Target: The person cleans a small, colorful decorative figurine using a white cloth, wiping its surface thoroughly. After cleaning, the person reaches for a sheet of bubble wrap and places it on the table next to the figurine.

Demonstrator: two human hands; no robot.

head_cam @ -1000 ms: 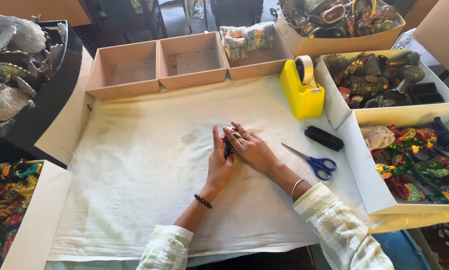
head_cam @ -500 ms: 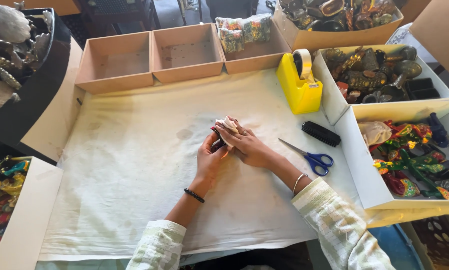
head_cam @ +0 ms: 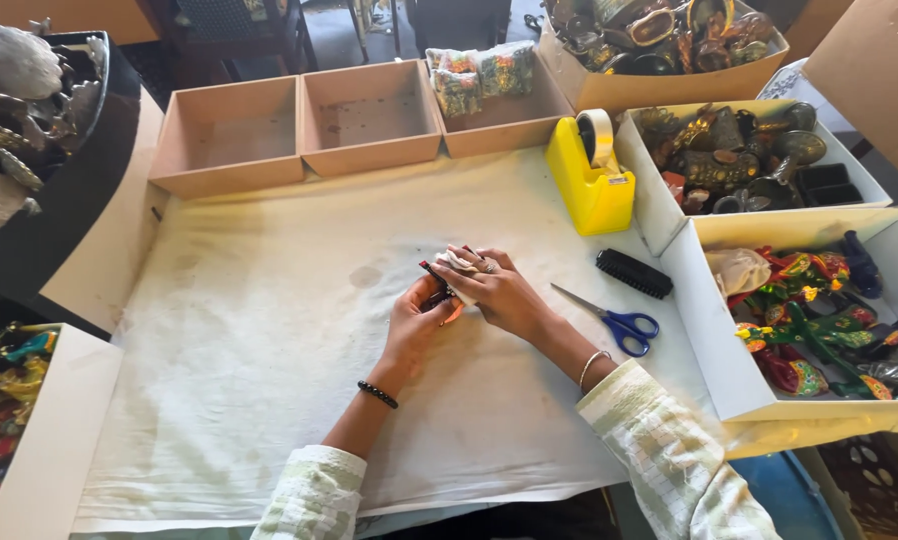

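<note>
Both hands meet over the white cloth (head_cam: 269, 340) covering the table. The left hand (head_cam: 414, 318) grips a small dark painted figure (head_cam: 437, 285) from below, while the right hand (head_cam: 499, 295) closes on it from above, pressing a pale rag (head_cam: 459, 262) against it. Blue-handled scissors (head_cam: 614, 320) and a black brush (head_cam: 634, 273) lie just right of the right hand.

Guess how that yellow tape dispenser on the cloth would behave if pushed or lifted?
The tape dispenser looks like a blocky desk type with a wide flat base, so it would probably slide on the cloth rather than tip. Such bases are often weighted, so likely heavy for its size. The tape roll sits high on top, so a push there might rock it.
</note>
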